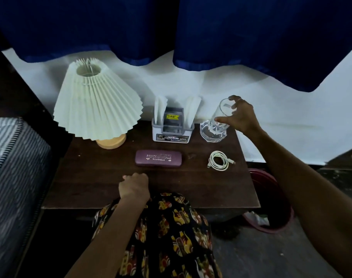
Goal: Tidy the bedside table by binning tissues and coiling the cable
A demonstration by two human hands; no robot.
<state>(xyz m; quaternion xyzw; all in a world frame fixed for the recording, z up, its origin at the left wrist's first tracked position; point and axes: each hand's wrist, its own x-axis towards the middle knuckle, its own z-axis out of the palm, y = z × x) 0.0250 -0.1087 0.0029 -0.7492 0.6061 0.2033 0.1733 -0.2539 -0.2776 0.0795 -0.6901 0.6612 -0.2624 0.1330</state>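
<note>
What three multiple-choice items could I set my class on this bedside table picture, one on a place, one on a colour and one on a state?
1. Where does the coiled cable lie?
A. On the table, right of the spectacle case
B. Under the lamp
C. In the bin

2. What colour is the spectacle case?
A. Green
B. Purple
C. Yellow

3. What is the right hand doing?
A. Resting flat on the table
B. Holding the cable
C. Holding the drinking glass by its side

Answers:
1. A: the white coil sits on the dark tabletop, apart from the case, nearer the right edge.
2. B: the case is purple with pale lettering.
3. C: fingers and thumb curl round the glass above the glass dish, while the left hand rests near the front edge.
</note>
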